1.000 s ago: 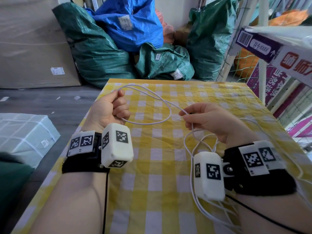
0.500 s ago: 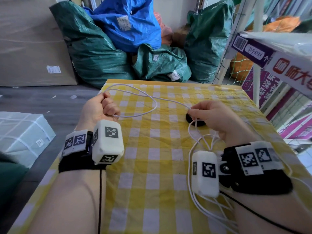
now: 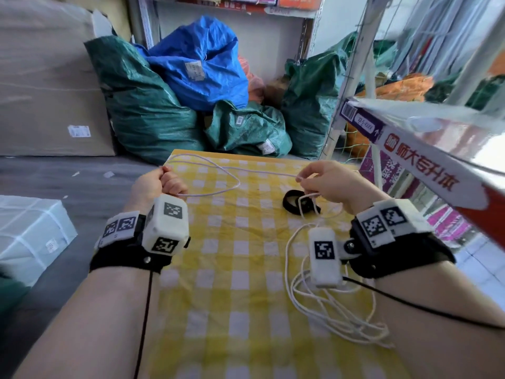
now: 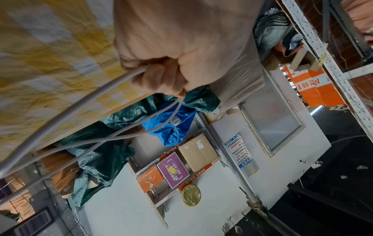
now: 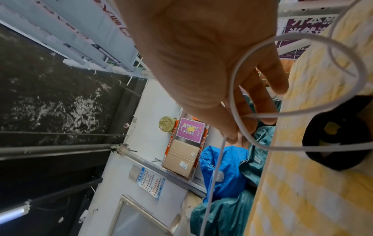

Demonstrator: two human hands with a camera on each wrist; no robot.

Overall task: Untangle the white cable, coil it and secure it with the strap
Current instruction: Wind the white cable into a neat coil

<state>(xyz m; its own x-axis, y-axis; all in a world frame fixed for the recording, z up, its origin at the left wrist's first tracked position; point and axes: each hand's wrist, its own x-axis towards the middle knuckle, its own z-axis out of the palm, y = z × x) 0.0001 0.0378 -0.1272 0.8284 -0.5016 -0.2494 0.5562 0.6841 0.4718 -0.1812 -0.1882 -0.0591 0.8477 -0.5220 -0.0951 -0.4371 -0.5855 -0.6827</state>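
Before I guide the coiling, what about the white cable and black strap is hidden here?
- Cable ends: neither plug visible; thin white cable vanishes inside left hand.
- Tangle: head view, crossings too fine, partly behind right wrist camera.
- Black ring-shaped strap: fastener unreadable; right hand overlaps it.

Smooth white cable point(image 3: 216, 191) on wrinkled checked cloth point(image 3: 240, 283).

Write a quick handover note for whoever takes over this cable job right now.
Left hand: fist gripping several passes of the thin white cable.
Right hand: pinching the same cable at the fingertips.
Black ring-shaped strap: lying on the yellow checked tablecloth, below the right hand, cable draped over it.
Done: a first loop hangs from the left hand.
Left: the loose tangle by the right forearm needs straightening, coiling and strapping.
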